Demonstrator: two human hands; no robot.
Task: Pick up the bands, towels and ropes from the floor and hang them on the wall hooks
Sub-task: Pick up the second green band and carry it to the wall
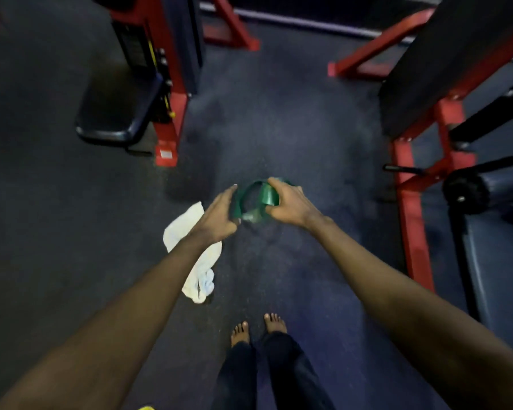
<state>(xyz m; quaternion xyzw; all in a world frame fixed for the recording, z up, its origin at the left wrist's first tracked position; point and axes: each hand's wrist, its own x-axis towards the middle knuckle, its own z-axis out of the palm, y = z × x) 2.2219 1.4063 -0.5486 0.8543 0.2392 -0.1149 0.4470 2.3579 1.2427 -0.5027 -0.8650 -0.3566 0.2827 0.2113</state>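
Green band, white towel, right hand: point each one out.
green band (pixel 269 196), head view, on the flat strip beside the thumb.
white towel (pixel 180 229), head view, on its upper fold.
right hand (pixel 290 202), head view, on its back.

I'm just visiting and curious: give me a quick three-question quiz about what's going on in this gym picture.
1. True or false: the white towel is already hanging on a hook.
2. Which hand grips the green band? A) right hand B) neither
3. Fill in: the towel lies on the floor beneath the person's ____ forearm.

Key:
1. False; it lies on the floor.
2. A; the right hand's fingers close on the band, while the left hand is spread open at the band's other edge.
3. left
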